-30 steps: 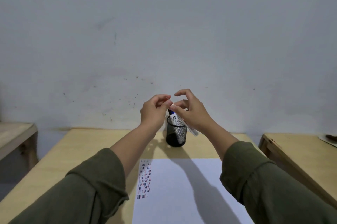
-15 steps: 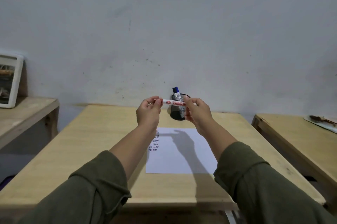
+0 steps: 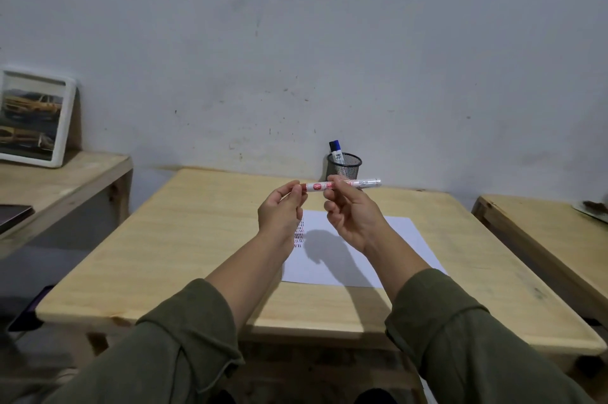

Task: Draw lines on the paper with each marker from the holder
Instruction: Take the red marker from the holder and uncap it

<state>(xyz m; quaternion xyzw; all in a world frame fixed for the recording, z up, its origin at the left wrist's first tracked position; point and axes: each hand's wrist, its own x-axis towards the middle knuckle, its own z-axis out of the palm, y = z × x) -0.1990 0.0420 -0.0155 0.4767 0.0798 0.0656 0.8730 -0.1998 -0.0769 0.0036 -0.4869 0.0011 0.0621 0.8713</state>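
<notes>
A white marker with red print (image 3: 317,186) lies level in the air between both hands, above the table. My left hand (image 3: 279,214) pinches its left end, where the cap is hidden by the fingers. My right hand (image 3: 350,214) grips the barrel near its middle. Behind them a black mesh holder (image 3: 345,166) stands at the table's far edge with a blue-capped marker (image 3: 335,150) upright in it. A white paper (image 3: 378,258) lies on the table under the hands, with rows of short red and dark lines (image 3: 298,235) along its left side.
The wooden table (image 3: 184,239) stands against a grey wall. A lower wooden bench (image 3: 59,183) at the left carries a framed picture (image 3: 33,120). Another wooden table (image 3: 546,232) stands at the right.
The hands have drawn back from the holder with the red-printed marker, which was turned level. The view has pulled back and the whole table now shows.
</notes>
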